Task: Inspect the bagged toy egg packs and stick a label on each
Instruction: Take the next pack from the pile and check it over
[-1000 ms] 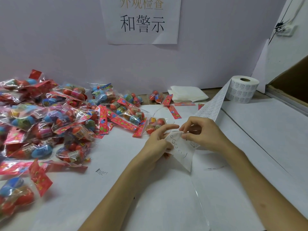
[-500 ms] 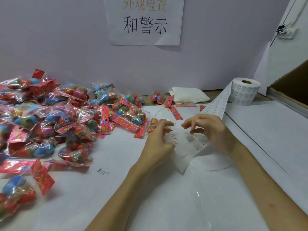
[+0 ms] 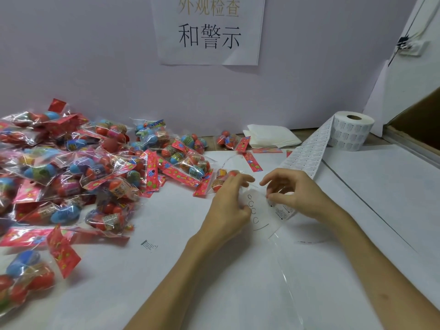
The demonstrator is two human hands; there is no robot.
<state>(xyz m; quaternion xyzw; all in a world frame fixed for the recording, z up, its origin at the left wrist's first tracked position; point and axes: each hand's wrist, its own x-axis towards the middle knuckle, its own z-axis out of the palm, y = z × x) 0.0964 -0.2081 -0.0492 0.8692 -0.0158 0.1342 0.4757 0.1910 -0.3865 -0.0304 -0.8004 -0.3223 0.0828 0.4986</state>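
Note:
A heap of clear bagged toy egg packs [image 3: 78, 170] with red printed headers covers the left of the white table. One pack [image 3: 220, 181] lies just beyond my left hand. A label roll [image 3: 350, 132] stands at the back right, and its strip [image 3: 307, 156] runs down to my hands. My left hand [image 3: 229, 206] holds the peeled translucent backing [image 3: 258, 210] at its left edge. My right hand [image 3: 295, 194] pinches the strip's end, where labels [image 3: 282, 211] show under its fingers.
A folded white cloth [image 3: 271, 138] lies at the back by the wall. A paper sign [image 3: 209, 29] hangs on the wall above. A brown cardboard box [image 3: 419, 125] stands at the far right. Loose clear backing film [image 3: 285, 277] trails toward me.
Both hands have drawn slightly apart and the backing has flattened toward the table. My right hand's fingers have shifted along the strip's end. The view has tilted down a little.

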